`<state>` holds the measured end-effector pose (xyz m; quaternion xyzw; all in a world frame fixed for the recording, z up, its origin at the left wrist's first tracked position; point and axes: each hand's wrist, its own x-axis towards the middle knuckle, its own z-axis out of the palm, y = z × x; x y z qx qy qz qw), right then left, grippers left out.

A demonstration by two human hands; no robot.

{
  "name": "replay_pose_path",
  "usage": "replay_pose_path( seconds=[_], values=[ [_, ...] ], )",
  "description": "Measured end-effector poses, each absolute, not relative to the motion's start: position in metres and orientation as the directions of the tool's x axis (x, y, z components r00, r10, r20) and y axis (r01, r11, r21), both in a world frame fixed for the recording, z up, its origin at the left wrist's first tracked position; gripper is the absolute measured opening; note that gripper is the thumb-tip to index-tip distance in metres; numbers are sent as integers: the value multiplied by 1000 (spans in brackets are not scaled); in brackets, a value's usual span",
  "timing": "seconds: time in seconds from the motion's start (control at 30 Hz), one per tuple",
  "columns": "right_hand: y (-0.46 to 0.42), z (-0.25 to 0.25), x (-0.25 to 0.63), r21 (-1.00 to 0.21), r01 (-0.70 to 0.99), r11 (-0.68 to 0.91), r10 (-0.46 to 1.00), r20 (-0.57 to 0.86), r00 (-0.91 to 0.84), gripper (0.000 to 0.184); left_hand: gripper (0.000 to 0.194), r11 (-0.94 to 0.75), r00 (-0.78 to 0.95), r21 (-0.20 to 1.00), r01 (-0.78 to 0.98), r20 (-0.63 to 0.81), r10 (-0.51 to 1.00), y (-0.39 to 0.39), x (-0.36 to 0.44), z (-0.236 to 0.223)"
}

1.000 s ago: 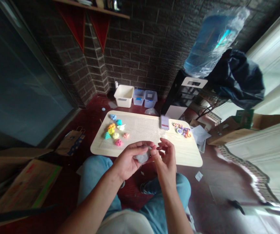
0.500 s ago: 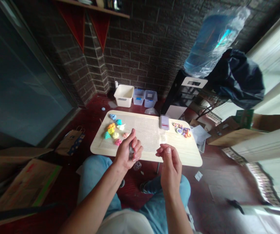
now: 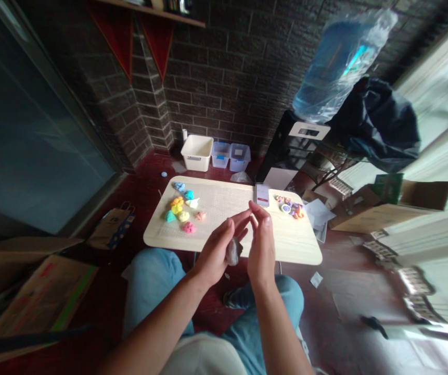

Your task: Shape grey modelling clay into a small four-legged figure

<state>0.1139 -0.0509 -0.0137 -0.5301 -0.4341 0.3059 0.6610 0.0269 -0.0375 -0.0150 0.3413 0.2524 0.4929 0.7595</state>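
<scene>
A grey lump, seemingly modelling clay (image 3: 233, 251), rests against the palm of my left hand (image 3: 216, 250), low between my two hands. The left fingers are fairly straight and point up and to the right. Facing it is my right hand (image 3: 261, 245), its fingers stretched out and holding nothing, with a gap between its palm and the lump. The fingertips of both hands meet or nearly meet. Beyond them on the low table (image 3: 294, 245) lie several soft coloured lumps, among them a pink one (image 3: 188, 227), a yellow-orange one (image 3: 177, 203) and a white one (image 3: 193, 202).
A textured clear mat (image 3: 224, 200) covers the table's left and middle. A phone (image 3: 262, 195) lies towards the back edge, with small purple and orange pieces (image 3: 297, 210) to its right. Plastic bins (image 3: 197, 153) stand behind, beside a water dispenser (image 3: 282, 151).
Both hands have come together: the left moved right, and the right moved slightly left. The left fingers, curled round the grey lump before, have straightened, so more of it shows. The right fingers have straightened.
</scene>
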Motion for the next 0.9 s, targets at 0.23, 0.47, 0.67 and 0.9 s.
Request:
replay_pose_path(
  seconds=[0.23,0.47,0.67,0.9],
  values=[
    [-47,-7,91,-963,-65,263,955,250,162,59,63,287,377,768,-572,-64,924,-39,29,-3],
    [-67,-2,88,-958,42,285,956,287,61,57,59,245,341,762,-599,-34,940,-32,31,-7],
    [-75,0,86,-955,14,296,954,296,53,57,53,265,369,651,-711,25,929,-28,38,5],
    [-58,9,82,-910,-243,337,918,260,299,54,57,341,439,583,-738,31,898,-33,43,17]
  ],
)
